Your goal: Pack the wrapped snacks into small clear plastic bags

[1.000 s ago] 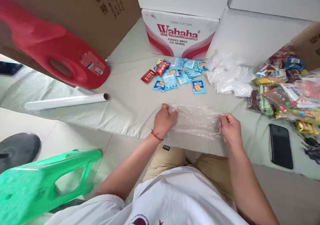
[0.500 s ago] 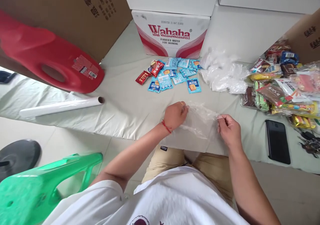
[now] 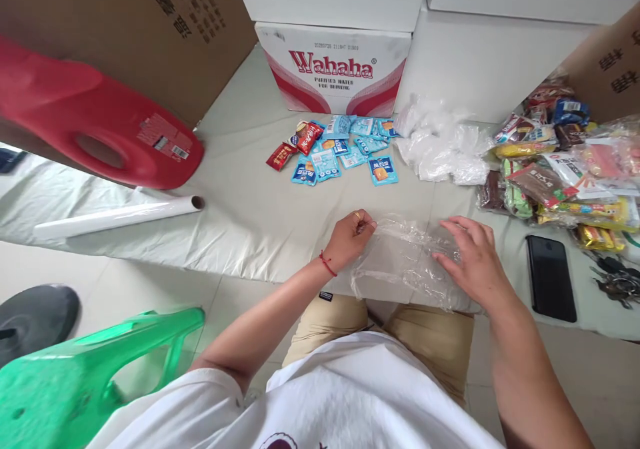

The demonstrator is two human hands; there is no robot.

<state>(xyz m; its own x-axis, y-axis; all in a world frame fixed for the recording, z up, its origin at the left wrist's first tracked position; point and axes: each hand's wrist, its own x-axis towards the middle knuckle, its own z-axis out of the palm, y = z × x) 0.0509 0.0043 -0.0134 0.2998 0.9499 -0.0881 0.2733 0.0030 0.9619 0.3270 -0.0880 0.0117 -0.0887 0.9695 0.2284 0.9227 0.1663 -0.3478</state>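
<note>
A clear plastic bag hangs spread out near the table's front edge, its film creased and see-through. My left hand pinches the bag's upper left corner between thumb and fingers. On the other side, my right hand has its thumb and fingers apart, close to the bag's right side; whether it touches the film I cannot tell. Beyond the hands lie several blue snack packets and red packets. To their right is a heap of crumpled clear plastic bags.
Mixed wrapped snacks pile up at right, with a black phone and keys nearer me. A white roll and a red jug lie left. A Wahaha box stands behind. A green stool is below left.
My right hand has let go of the bag's right corner and its fingers have spread. The bag's right side has dropped and fanned out lower. My left hand keeps its pinch.
</note>
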